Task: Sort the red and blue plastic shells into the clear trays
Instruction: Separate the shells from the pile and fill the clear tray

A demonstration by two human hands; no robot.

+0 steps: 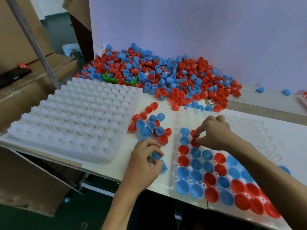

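The right hand [214, 131] is pinching a red shell [193, 142] into a pocket of the clear tray [191, 113], while the left hand [146, 161], just left of that tray, is holding blue shells [157, 156]. Filling is under way; next, likely seating a blue one in a neighbouring empty pocket.

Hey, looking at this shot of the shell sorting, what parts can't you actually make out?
All in the head view:
- Clear tray: its near right corner is cut off by the frame edge, and the right forearm covers several pockets.
- Blue shells in the left hand: curled fingers hide how many.
- Green bin: contents buried under the shell pile.
- Red item at the right edge: cropped, unidentifiable.
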